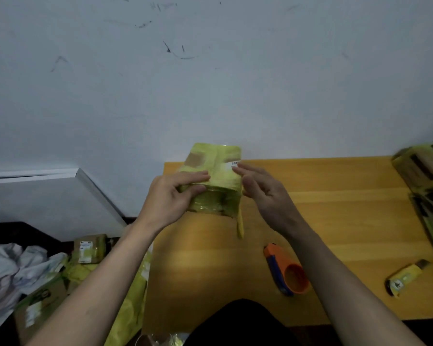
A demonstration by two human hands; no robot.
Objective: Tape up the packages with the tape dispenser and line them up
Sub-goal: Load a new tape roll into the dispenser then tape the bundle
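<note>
Yellow package point(214, 181) gripped in left hand point(170, 193) above table's far edge point(310, 159), right hand point(263, 191) slack-fingered.

free: bare table point(335, 208) mid-right | blocked: tape dispenser point(286, 269) near edge, stacked packages point(425, 186) far right

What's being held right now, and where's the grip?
The left hand grips the yellow package at its left edge. The right hand is open beside it, holding nothing.
</note>
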